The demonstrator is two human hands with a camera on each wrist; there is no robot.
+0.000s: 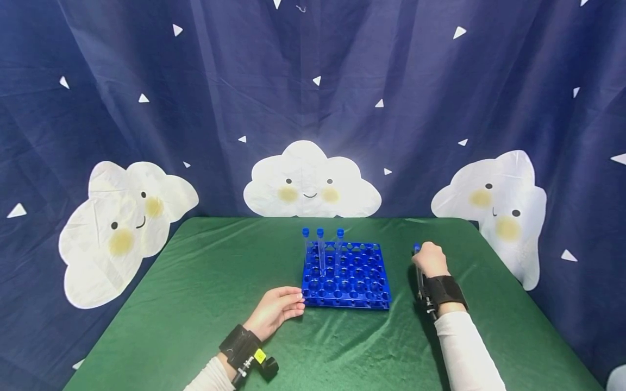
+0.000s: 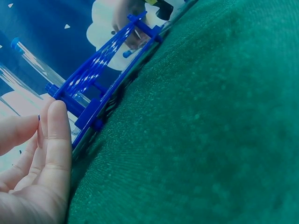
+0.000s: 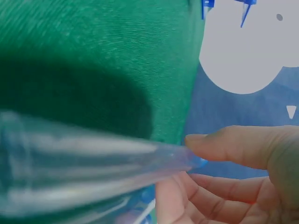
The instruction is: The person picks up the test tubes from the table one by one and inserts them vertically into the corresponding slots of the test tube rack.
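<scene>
A blue test tube rack [image 1: 347,301] with rows of round holes stands on the green-covered table. Three clear, blue-capped test tubes [image 1: 321,255] stand upright in its left part. At the rack's front left corner, my left hand [image 1: 275,312] holds the edge between thumb and fingers; the left wrist view shows the fingertips [image 2: 58,114] against the rack's end. Right of the rack, my right hand [image 1: 431,262] grips a clear test tube [image 3: 93,168] near its capped end. Beneath that tube, part of another clear tube and some blue show, partly hidden by the hand.
A green cloth [image 1: 205,271] covers the table, with slight wrinkles. Behind it hangs a dark blue curtain [image 1: 313,108] with white clouds and triangles. Each wrist wears a black strap [image 1: 240,346] with a camera mount.
</scene>
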